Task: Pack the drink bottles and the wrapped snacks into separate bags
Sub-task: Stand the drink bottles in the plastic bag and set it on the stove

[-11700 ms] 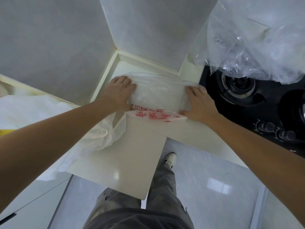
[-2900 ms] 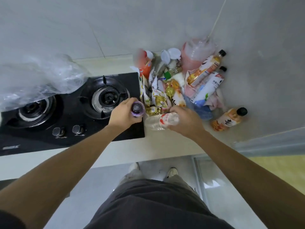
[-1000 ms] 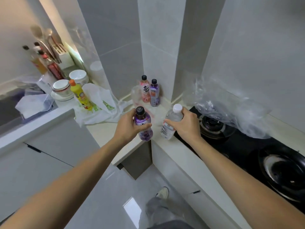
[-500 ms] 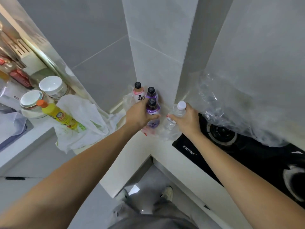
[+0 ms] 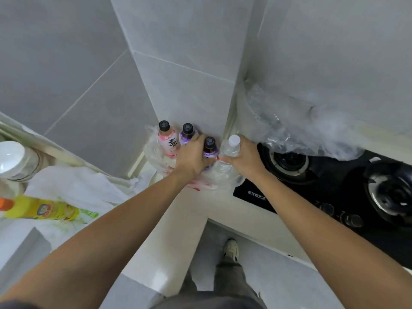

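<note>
In the counter's inner corner lies a clear plastic bag with red print (image 5: pixel 225 177). A pink drink bottle (image 5: pixel 166 139) and a purple drink bottle (image 5: pixel 186 136) stand upright inside it against the wall. My left hand (image 5: pixel 192 157) grips a second purple bottle with a black cap (image 5: pixel 210 149), held upright in the bag. Just to its right my right hand (image 5: pixel 245 156) grips a clear water bottle with a white cap (image 5: pixel 230 148), its lower part down in the bag. The wrapped snacks are out of view.
A black gas stove (image 5: pixel 334 186) fills the right side, with crumpled clear plastic (image 5: pixel 301 126) over its back. To the left lie a white bag (image 5: pixel 73 188), a yellow bottle on its side (image 5: pixel 42 210) and white-lidded jars (image 5: pixel 13 157). Tiled walls close the corner.
Both hands have carried their bottles from the pile by the stove to the corner and lowered them into the clear bag beside the two standing bottles.
</note>
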